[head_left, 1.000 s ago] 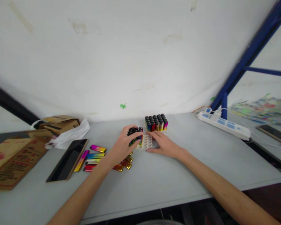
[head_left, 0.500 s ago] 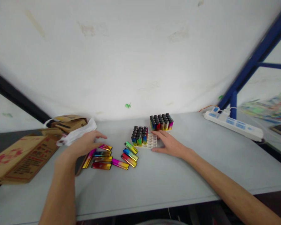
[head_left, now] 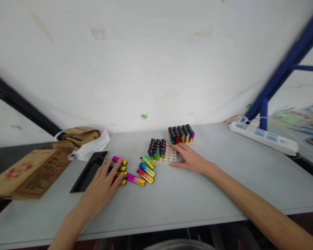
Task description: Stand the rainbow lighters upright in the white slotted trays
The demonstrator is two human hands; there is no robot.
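Note:
My left hand point(head_left: 103, 180) lies with fingers spread over a cluster of loose lighters with shiny, multicoloured bodies, partly covering them. A magenta-and-yellow lighter point(head_left: 136, 179) lies just right of its fingertips. Farther right, a green lighter point(head_left: 147, 162), a blue lighter point(head_left: 147, 170) and a red lighter point(head_left: 145, 175) lie side by side. A white holed tray point(head_left: 169, 155) carries upright black-topped lighters point(head_left: 157, 150) in its left part; round holes show in its right part. My right hand point(head_left: 189, 158) holds the tray's right end, thumb at the near corner and fingers at the far one.
Behind the tray stands a full block of upright lighters point(head_left: 181, 134). At left are a dark tablet-like slab point(head_left: 90, 172), a white plastic bag point(head_left: 94, 147) and cardboard boxes point(head_left: 28, 170). A white power strip point(head_left: 263, 138) lies at right, near a blue frame post point(head_left: 276, 76).
My left hand has moved down and right onto the loose lighters, uncovering the dark slab. A lighter that lay at the cluster's left is no longer visible there. My right hand stays at the tray.

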